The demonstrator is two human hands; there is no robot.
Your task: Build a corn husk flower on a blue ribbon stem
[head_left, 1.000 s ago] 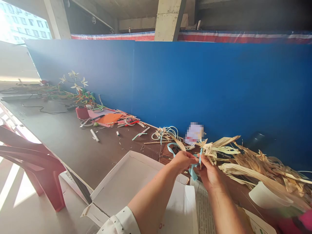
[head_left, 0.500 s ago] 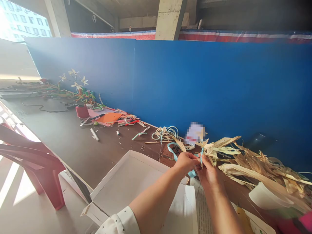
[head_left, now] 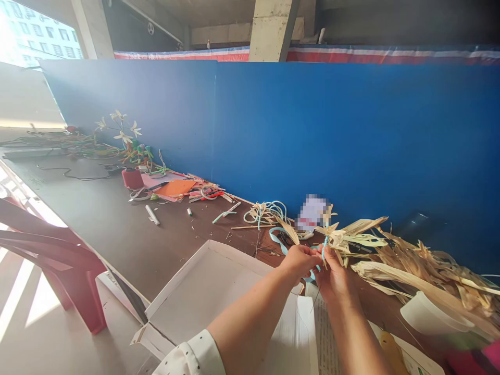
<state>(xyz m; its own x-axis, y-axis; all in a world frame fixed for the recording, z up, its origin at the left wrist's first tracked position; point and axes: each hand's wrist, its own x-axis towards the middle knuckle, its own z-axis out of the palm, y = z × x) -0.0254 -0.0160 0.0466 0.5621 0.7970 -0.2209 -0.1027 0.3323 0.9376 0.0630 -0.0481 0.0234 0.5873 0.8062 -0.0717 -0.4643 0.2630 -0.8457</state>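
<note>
My right hand [head_left: 335, 273] is closed around the lower part of a corn-husk flower [head_left: 329, 228], held upright with pale petals at its top. Light blue ribbon is wrapped round its stem [head_left: 325, 246]. Against that stem, the fingers of my left hand [head_left: 300, 260] pinch together on the light blue ribbon [head_left: 275, 234], which loops out to the left and also hangs below the hands. The fingertips partly hide the exact grip. Thin dark wire trails beneath my right hand.
Dried corn husks [head_left: 425, 260] pile up at the right, behind a white cup [head_left: 432, 312]. An open white box [head_left: 207, 281] lies in front of me. Coiled cord [head_left: 273, 211] rests by the blue panel [head_left: 332, 130]. A red chair [head_left: 66, 271] stands left.
The flower has risen slightly, and more of its petals show above the stem. Both hands stay nearly in place, still at the ribbon-wrapped stem.
</note>
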